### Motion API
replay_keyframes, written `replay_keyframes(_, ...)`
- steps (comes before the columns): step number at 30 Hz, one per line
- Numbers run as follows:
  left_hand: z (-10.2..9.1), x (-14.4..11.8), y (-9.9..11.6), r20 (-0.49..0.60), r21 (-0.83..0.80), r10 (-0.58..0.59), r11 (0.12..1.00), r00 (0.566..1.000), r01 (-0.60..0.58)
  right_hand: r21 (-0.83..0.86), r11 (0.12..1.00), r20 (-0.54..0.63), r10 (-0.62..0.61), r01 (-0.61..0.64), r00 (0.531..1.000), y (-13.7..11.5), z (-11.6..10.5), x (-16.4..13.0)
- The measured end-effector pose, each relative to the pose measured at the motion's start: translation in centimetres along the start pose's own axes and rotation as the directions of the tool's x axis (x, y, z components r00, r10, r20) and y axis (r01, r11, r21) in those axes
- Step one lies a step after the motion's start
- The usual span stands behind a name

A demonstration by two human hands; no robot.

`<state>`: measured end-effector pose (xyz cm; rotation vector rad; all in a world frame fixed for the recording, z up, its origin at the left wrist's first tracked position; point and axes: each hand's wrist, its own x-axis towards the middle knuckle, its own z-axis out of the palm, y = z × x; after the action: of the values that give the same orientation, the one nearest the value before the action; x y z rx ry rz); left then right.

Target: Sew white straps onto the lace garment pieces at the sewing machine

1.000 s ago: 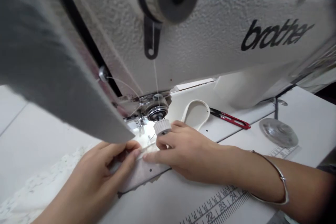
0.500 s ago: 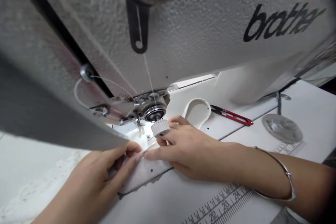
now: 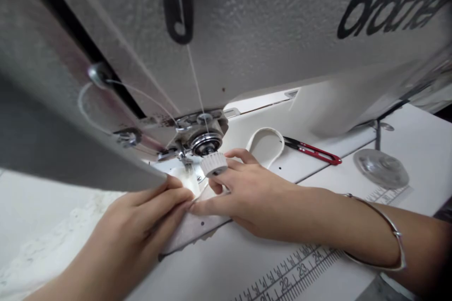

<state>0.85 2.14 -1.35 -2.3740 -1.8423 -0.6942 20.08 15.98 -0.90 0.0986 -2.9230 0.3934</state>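
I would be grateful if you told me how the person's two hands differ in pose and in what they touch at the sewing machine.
The left hand lies with fingers stretched along the white fabric; the right hand has its fingers curled, beside the ribbed white knob. The right wrist wears a thin metal bangle; the left shows none. Both meet fingertip to fingertip on the fabric just before the presser foot.

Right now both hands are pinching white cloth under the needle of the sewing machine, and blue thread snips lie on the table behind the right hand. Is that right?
Not quite: the thread snips are red, not blue, as the head view shows. The rest holds: the left hand and right hand pinch the white cloth under the needle of the sewing machine.
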Motion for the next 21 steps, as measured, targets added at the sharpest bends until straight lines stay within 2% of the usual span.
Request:
replay_keyframes(6,-0.5,0.0,-0.2,0.104,-0.073,0.004,0.997,0.995,0.004,0.024,0.999,-0.073,-0.033,0.035,0.997,0.5,0.2,-0.2)
replay_keyframes(13,-0.4,-0.9,-0.5,0.143,0.003,0.057,0.998,0.988,-0.058,0.08,0.996,-0.091,-0.023,0.031,0.996,0.8,0.4,-0.2)
replay_keyframes(16,-0.6,-0.9,-0.6,0.123,0.03,0.109,0.993,0.986,-0.114,0.123,0.992,-0.096,-0.008,0.019,0.995,0.9,0.3,-0.2)
replay_keyframes(19,-0.6,-1.2,-0.5,0.125,0.09,0.164,0.98,0.978,-0.176,0.25,0.968,-0.108,0.051,-0.023,0.993,0.9,0.1,-0.1)
replay_keyframes(21,-0.5,-1.5,-0.4,0.139,0.122,0.205,0.967,0.969,-0.223,0.369,0.923,-0.104,0.162,-0.113,0.981,0.8,0.0,0.0)
